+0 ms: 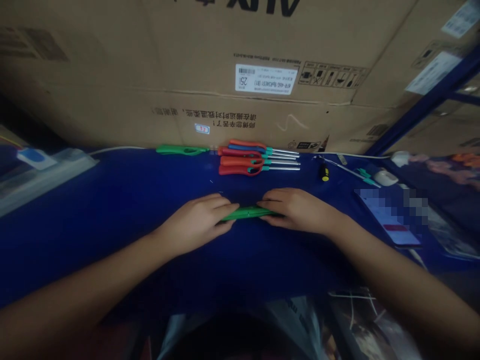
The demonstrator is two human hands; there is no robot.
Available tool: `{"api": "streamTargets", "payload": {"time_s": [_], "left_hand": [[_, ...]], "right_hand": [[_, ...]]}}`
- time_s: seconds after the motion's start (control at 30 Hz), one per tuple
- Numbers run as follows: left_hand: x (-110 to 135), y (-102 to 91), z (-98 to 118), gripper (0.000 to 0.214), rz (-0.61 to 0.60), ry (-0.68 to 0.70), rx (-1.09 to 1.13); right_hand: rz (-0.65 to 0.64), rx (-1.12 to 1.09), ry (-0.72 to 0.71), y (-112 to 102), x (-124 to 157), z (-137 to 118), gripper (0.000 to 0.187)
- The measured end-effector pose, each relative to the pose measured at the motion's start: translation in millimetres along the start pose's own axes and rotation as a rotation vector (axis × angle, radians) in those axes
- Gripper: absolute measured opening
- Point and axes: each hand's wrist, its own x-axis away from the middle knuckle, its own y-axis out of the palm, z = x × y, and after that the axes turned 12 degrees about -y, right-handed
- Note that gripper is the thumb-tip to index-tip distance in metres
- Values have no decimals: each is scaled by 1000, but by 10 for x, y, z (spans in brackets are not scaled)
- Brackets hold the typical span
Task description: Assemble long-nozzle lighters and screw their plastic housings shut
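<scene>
A green plastic lighter body [247,213] lies on the blue table cover [112,210], gripped at both ends. My left hand [198,222] pinches its left end with closed fingers. My right hand [298,210] covers and presses its right end with fingers curled. Behind them lies a row of long lighters with red and blue handles and metal tubes [255,157], and to their left a single green lighter [182,149].
Big cardboard boxes [240,70] form a wall at the back of the table. A small yellow-and-black tool [324,172] and a phone [390,215] lie at the right. A clear plastic bag [41,167] lies at the left. Bags show below the table's front edge.
</scene>
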Motion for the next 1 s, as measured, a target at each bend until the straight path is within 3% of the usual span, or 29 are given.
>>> {"api": "streamTargets", "payload": {"time_s": [0.33, 0.7, 0.87, 1.0], "left_hand": [[-11, -6, 9, 25, -11, -59, 150], [-15, -72, -13, 23, 65, -84, 192], [-10, -40, -15, 39, 74, -146, 170], [-17, -39, -25, 50, 53, -94, 18]], "right_hand": [[9, 40, -25, 22, 8, -17, 37], [119, -29, 71, -149, 80, 24, 27], [80, -21, 207, -145, 59, 10, 27], [26, -78, 312, -131, 32, 10, 30]]}}
